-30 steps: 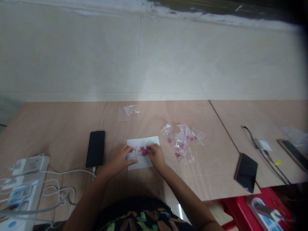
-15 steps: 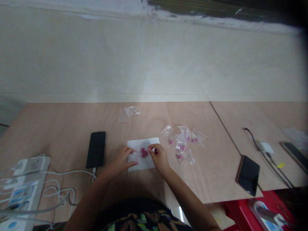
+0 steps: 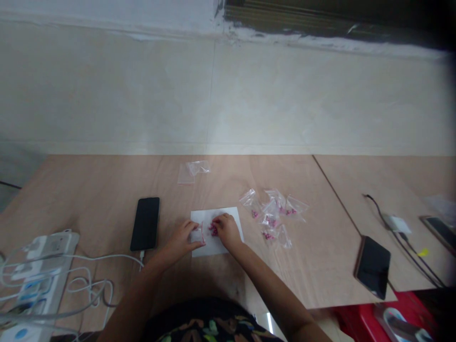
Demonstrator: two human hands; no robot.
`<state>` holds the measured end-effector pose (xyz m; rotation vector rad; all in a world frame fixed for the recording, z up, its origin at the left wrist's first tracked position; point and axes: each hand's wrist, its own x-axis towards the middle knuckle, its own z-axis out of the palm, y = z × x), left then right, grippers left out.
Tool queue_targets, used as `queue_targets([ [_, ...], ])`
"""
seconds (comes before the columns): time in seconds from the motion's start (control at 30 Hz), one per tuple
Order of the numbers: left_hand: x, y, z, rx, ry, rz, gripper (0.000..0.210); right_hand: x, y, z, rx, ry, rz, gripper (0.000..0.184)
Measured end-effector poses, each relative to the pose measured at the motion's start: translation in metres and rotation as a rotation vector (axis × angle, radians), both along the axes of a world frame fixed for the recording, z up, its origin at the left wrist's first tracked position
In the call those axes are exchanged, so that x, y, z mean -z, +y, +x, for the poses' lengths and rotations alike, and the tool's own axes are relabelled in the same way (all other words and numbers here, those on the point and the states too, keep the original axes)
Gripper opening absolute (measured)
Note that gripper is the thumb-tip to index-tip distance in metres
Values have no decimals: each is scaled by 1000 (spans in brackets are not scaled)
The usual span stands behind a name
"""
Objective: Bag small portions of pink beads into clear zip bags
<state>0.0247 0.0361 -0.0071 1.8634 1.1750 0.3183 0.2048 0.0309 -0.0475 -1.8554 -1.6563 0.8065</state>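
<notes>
A white sheet of paper point(image 3: 217, 249) lies on the wooden table in front of me. My left hand point(image 3: 181, 241) grips a small clear zip bag point(image 3: 197, 235) with a red line along its mouth, thumb and fingers at its two edges. Beside the bag's mouth is a small pile of dark pink beads point(image 3: 213, 230) on the paper. My right hand point(image 3: 228, 232) is down at the pile, its fingers bent together over the right side of it. What its fingertips pinch is hidden from me.
Several clear bags with pink beads point(image 3: 270, 222) lie to the right, and flat clear bags point(image 3: 186, 174) farther back. Phones lie at left point(image 3: 145, 224) and right point(image 3: 372, 267). A power strip point(image 3: 53, 266) with tangled white cables point(image 3: 89, 285) fills the left corner.
My right hand has moved left and down from the pile's edge onto the beads. My left hand keeps its hold on the zip bag. The whole view has shifted slightly.
</notes>
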Motion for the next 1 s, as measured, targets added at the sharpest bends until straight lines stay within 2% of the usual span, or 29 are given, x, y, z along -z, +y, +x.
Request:
queue_targets([
  [0.17, 5, 0, -1, -12, 3, -8, 36, -4, 1, 6, 77, 118, -35, 8],
  [0.3, 9, 1, 2, -2, -6, 17, 37, -24, -6, 5, 180, 240, -10, 7],
  [0.43, 9, 2, 5, 31, -15, 34, 36, -41, -17, -4, 11, 296, 95, 10],
  [0.5, 8, 3, 6, 24, -4, 33, 34, -39, -18, -6, 25, 279, 117, 11],
  [0.6, 6, 3, 4, -15, 22, 28, 33, -24, -16, -3, 127, 138, 98, 12],
  [0.7, 5, 3, 2, -34, 30, 20, 32, -7, -12, 2, 86, 11, 44, 9],
  [0.8, 5, 2, 1, -25, 25, 19, 32, 1, -9, 4, 56, -11, 2, 8],
  [0.9, 7, 3, 1, -17, 32, 28, 32, -4, -8, 5, 100, 33, -6, 9],
  [1.0, 8, 3, 2, -14, 22, 29, 32, -19, -11, 4, 157, 130, 25, 8],
])
